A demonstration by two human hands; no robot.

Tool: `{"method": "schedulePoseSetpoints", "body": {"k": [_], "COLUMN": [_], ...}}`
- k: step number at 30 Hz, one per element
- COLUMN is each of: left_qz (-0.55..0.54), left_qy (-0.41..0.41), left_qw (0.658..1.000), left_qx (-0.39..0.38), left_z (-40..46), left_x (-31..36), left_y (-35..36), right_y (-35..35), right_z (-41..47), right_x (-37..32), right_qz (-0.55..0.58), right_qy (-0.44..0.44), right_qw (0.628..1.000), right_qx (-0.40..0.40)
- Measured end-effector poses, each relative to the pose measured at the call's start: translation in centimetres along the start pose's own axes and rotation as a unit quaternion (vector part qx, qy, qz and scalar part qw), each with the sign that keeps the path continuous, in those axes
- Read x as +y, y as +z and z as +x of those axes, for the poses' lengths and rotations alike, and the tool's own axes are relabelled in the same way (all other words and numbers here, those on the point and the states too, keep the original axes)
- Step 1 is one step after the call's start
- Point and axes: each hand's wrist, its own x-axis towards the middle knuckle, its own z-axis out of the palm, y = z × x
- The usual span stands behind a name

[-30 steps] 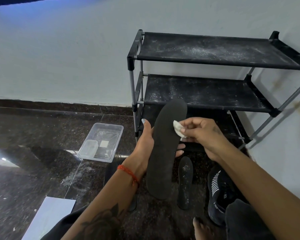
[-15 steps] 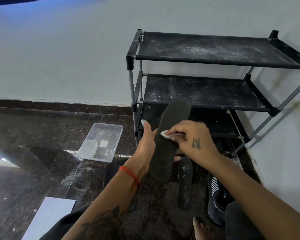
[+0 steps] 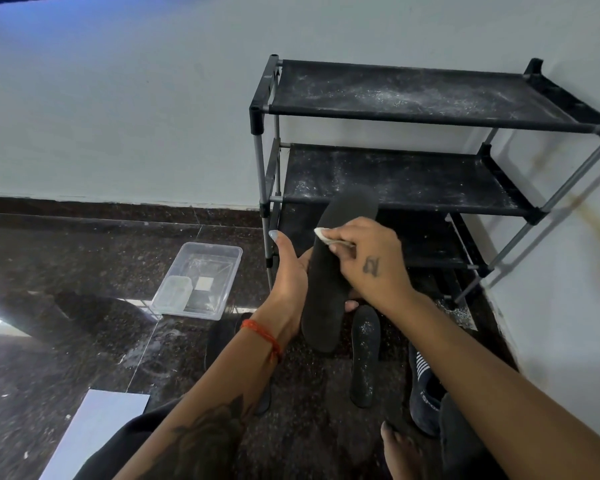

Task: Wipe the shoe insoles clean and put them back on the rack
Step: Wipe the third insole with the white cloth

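My left hand holds a dark grey insole upright from its left side, toe end up in front of the rack. My right hand lies across the insole's upper half, pinching a small white wipe against its surface. A second insole, speckled with white dust, lies flat on the floor just below. The black three-shelf shoe rack stands behind, its shelves dusty and bare.
A clear plastic tub with a little water sits on the dark stone floor to the left. A black shoe lies at the right by my knee. A white sheet lies at the lower left. The white wall runs close on the right.
My right hand has swung from the insole's right edge onto its face and slid the wipe up and left. The insole has risen slightly in my left hand.
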Motion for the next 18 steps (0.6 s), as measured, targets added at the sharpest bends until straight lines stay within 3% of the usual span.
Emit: {"method": "schedulePoseSetpoints", "body": {"k": [6, 10, 15, 18], "left_qz": [-0.011, 0.005, -0.008, -0.002], "left_qy": [0.027, 0.002, -0.032, -0.037], "left_qw": [0.998, 1.0, 0.999, 0.999], "left_qx": [0.047, 0.022, -0.016, -0.03], "left_z": [-0.2, -0.6, -1.1, -1.1], "left_x": [0.6, 0.5, 0.4, 0.2], "left_y": [-0.5, -0.1, 0.4, 0.5], "right_y": [-0.9, -2.5, -3.1, -1.4], "right_z": [-2.7, -3.5, -2.7, -1.2], "right_x": [-1.3, -0.3, 0.2, 0.0], "right_qz": [0.018, 0.02, -0.006, 0.004], "right_qy": [-0.107, -0.077, -0.031, 0.017], "right_qw": [0.988, 0.983, 0.998, 0.997], "right_qx": [-0.107, -0.163, 0.045, 0.073]}}
